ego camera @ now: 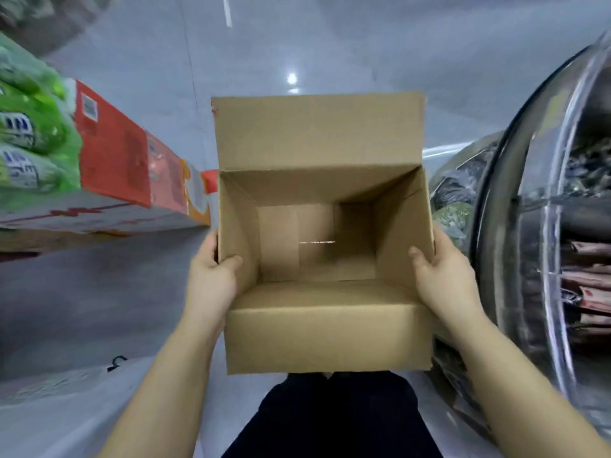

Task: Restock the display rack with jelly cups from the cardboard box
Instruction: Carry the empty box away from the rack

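Spanning the whole background: floor (330, 44), grey, smooth and glossy, with a bright lamp reflection beyond the far flap of the cardboard box.

Cardboard box (325, 338): plain brown corrugated board, matte, rectangular, held up above the floor at centre frame. Its open mouth faces the camera; nothing lies inside, and the bottom seam shows a thin line of light. Far flap stands up and away from the person; near flap hangs down toward the person. Depth axis runs straight away from the camera; the mouth's longer side runs left to right.

Display rack (535, 226): right of the box, curved clear plastic panels with dark rims, blurred packets behind them.

Shelf goods, left of the box: red printed cartons (112, 160) in a row, and farther left green soft packs (29, 127), crinkled film, blurred.

Dark trousers (330, 421): below the box, matte cloth.

Left hand (211, 276): grips the box's left wall, thumb hooked over the rim inside, fingers curled round the outside.

Right hand (443, 276): grips the right wall likewise, thumb inside, fingers outside, mostly hidden.
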